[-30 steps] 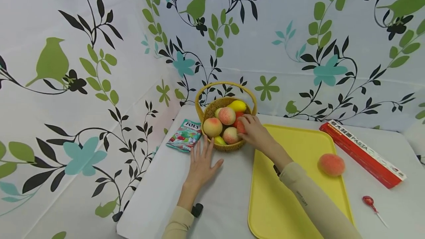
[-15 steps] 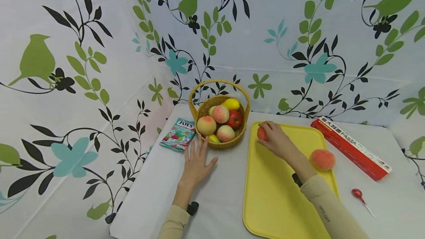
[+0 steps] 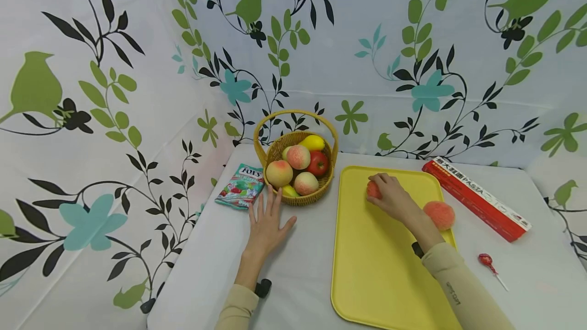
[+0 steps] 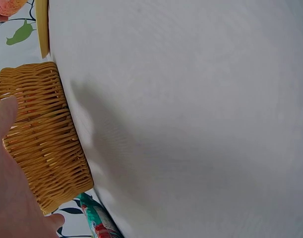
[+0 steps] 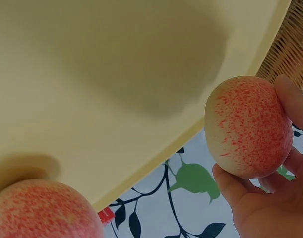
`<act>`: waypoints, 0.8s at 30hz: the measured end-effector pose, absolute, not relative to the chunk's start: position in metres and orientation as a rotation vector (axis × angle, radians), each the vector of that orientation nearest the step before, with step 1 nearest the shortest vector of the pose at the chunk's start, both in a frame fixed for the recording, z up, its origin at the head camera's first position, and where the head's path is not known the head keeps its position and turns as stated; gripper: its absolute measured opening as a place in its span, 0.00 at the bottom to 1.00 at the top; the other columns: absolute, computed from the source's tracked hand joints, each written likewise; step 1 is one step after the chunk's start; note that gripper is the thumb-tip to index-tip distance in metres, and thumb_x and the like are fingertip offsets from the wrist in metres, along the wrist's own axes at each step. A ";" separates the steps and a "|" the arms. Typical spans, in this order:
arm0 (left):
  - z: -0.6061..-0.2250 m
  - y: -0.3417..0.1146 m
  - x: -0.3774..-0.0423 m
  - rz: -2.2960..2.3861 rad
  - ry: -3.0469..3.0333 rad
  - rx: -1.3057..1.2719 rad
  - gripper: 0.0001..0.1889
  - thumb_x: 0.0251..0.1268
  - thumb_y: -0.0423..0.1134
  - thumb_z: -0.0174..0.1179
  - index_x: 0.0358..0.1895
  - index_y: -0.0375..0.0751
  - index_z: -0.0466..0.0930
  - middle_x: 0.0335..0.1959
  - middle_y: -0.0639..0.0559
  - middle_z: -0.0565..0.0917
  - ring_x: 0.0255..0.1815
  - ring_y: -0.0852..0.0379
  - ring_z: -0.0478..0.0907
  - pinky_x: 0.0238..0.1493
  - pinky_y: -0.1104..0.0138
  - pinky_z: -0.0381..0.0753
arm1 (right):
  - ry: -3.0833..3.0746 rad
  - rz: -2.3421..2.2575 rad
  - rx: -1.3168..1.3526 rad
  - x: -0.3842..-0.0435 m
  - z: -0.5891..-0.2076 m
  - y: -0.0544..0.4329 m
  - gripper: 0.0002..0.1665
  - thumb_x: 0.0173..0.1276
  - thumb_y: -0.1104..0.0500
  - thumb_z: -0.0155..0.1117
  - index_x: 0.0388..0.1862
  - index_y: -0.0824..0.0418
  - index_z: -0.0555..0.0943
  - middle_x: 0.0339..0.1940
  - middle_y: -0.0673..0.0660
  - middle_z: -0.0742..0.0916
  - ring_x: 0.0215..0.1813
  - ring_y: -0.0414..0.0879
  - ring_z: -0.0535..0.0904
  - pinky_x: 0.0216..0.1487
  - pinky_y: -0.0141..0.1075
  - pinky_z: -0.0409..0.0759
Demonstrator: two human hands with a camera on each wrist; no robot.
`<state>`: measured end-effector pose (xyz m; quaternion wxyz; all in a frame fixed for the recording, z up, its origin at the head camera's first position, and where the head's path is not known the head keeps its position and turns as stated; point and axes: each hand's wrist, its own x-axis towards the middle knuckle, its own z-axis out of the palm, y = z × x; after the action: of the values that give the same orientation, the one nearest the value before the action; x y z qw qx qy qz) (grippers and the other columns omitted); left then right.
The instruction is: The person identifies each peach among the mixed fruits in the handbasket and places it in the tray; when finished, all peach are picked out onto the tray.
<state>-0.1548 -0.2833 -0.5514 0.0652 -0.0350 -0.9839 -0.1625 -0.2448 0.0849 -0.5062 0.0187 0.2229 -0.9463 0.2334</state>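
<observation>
Over the yellow tray [image 3: 376, 274], near its far edge and left of centre, the right hand [image 3: 392, 198] is grasping a peach [image 5: 249, 127], thumb and fingers curling round it; peach seems to be hanging clear of the surface. Left hand [image 3: 266, 230] is resting on the tabletop [image 3: 206, 269], fingers straight, spread and holding nothing, tips pointing at the basket [image 3: 314, 198]; can't tell if they're touching. Basket is holding more fruit left of the tray, near the tabletop's far edge. Second peach [image 3: 439, 215] is sitting at the tray's right edge. Step in hand is looking like placing; next move is probably calling for lowering, then loosening fingers gently, since round fruit could roll.
</observation>
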 end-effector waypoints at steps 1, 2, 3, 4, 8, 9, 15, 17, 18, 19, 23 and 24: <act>-0.551 -0.283 -0.155 -0.493 -2.967 -0.107 0.48 0.72 0.67 0.52 0.85 0.56 0.39 0.88 0.46 0.37 0.86 0.32 0.43 0.79 0.30 0.37 | -2.938 0.725 0.692 -0.245 -0.509 0.085 0.35 0.68 0.55 0.73 0.69 0.68 0.73 0.64 0.70 0.78 0.61 0.67 0.74 0.57 0.60 0.81; -0.551 -0.284 -0.155 -0.495 -2.964 -0.108 0.48 0.72 0.67 0.52 0.85 0.56 0.39 0.88 0.46 0.37 0.86 0.32 0.43 0.79 0.30 0.38 | -2.937 0.726 0.694 -0.245 -0.511 0.085 0.35 0.67 0.55 0.73 0.68 0.68 0.73 0.64 0.70 0.79 0.61 0.67 0.74 0.57 0.60 0.81; -0.552 -0.284 -0.155 -0.497 -2.960 -0.109 0.48 0.72 0.67 0.52 0.85 0.56 0.39 0.88 0.46 0.38 0.86 0.32 0.44 0.79 0.29 0.38 | -2.936 0.728 0.698 -0.245 -0.513 0.086 0.35 0.67 0.56 0.73 0.68 0.69 0.74 0.63 0.71 0.79 0.61 0.67 0.74 0.57 0.60 0.81; -0.552 -0.284 -0.155 -0.499 -2.959 -0.109 0.48 0.72 0.67 0.52 0.85 0.56 0.39 0.88 0.46 0.38 0.86 0.32 0.44 0.79 0.29 0.38 | -2.935 0.724 0.702 -0.245 -0.515 0.086 0.35 0.67 0.56 0.73 0.68 0.69 0.74 0.63 0.71 0.79 0.61 0.68 0.74 0.58 0.60 0.81; -0.553 -0.283 -0.154 -0.542 -2.935 -0.124 0.48 0.71 0.67 0.54 0.85 0.55 0.40 0.88 0.45 0.39 0.86 0.31 0.45 0.78 0.29 0.37 | -2.946 0.693 0.706 -0.244 -0.521 0.087 0.34 0.67 0.55 0.73 0.67 0.69 0.73 0.63 0.72 0.79 0.61 0.69 0.74 0.59 0.62 0.81; -0.554 -0.283 -0.154 -0.556 -2.933 -0.127 0.48 0.71 0.67 0.54 0.85 0.55 0.40 0.88 0.45 0.38 0.86 0.32 0.44 0.78 0.29 0.36 | -2.951 0.687 0.701 -0.244 -0.522 0.087 0.35 0.68 0.55 0.73 0.68 0.69 0.73 0.64 0.72 0.79 0.62 0.69 0.74 0.59 0.63 0.81; -0.559 -0.283 -0.153 -0.586 -2.960 -0.109 0.50 0.72 0.68 0.52 0.85 0.55 0.35 0.88 0.47 0.33 0.87 0.35 0.39 0.80 0.31 0.31 | -2.978 0.607 0.684 -0.241 -0.522 0.086 0.37 0.70 0.51 0.71 0.71 0.68 0.72 0.68 0.73 0.76 0.65 0.71 0.73 0.61 0.65 0.79; -0.559 -0.283 -0.154 -0.576 -2.959 -0.110 0.50 0.72 0.68 0.52 0.85 0.55 0.35 0.88 0.47 0.33 0.87 0.36 0.39 0.80 0.32 0.32 | -2.995 0.569 0.678 -0.240 -0.521 0.086 0.39 0.70 0.49 0.70 0.72 0.67 0.71 0.71 0.74 0.75 0.68 0.72 0.72 0.64 0.66 0.76; -0.559 -0.283 -0.154 -0.576 -2.958 -0.112 0.50 0.72 0.68 0.52 0.85 0.55 0.35 0.88 0.47 0.33 0.87 0.35 0.39 0.80 0.32 0.32 | -3.006 0.552 0.676 -0.240 -0.520 0.086 0.39 0.70 0.48 0.70 0.72 0.67 0.70 0.72 0.74 0.74 0.69 0.73 0.72 0.66 0.67 0.75; -0.558 -0.283 -0.154 -0.569 -2.958 -0.113 0.49 0.72 0.68 0.52 0.85 0.55 0.35 0.88 0.47 0.34 0.87 0.35 0.40 0.80 0.32 0.32 | -3.016 0.539 0.673 -0.239 -0.520 0.087 0.40 0.70 0.47 0.69 0.73 0.67 0.69 0.73 0.75 0.73 0.69 0.74 0.71 0.68 0.67 0.73; -0.554 -0.282 -0.155 -0.553 -2.953 -0.118 0.49 0.72 0.67 0.53 0.85 0.54 0.37 0.88 0.46 0.36 0.87 0.33 0.41 0.81 0.32 0.34 | -3.034 0.498 0.682 -0.238 -0.517 0.086 0.44 0.70 0.44 0.69 0.75 0.67 0.67 0.75 0.76 0.70 0.71 0.76 0.69 0.71 0.68 0.68; -0.552 -0.281 -0.155 -0.544 -2.956 -0.114 0.49 0.72 0.67 0.53 0.85 0.54 0.38 0.88 0.46 0.36 0.87 0.33 0.42 0.81 0.32 0.35 | -3.031 0.485 0.686 -0.238 -0.517 0.086 0.45 0.70 0.44 0.69 0.76 0.67 0.66 0.76 0.77 0.69 0.71 0.76 0.69 0.72 0.68 0.68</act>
<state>-0.1546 -0.2812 -0.5525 0.0669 -0.0380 -0.9805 -0.1806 -0.2375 0.0858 -0.5167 -0.0017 0.2181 -0.9636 0.1544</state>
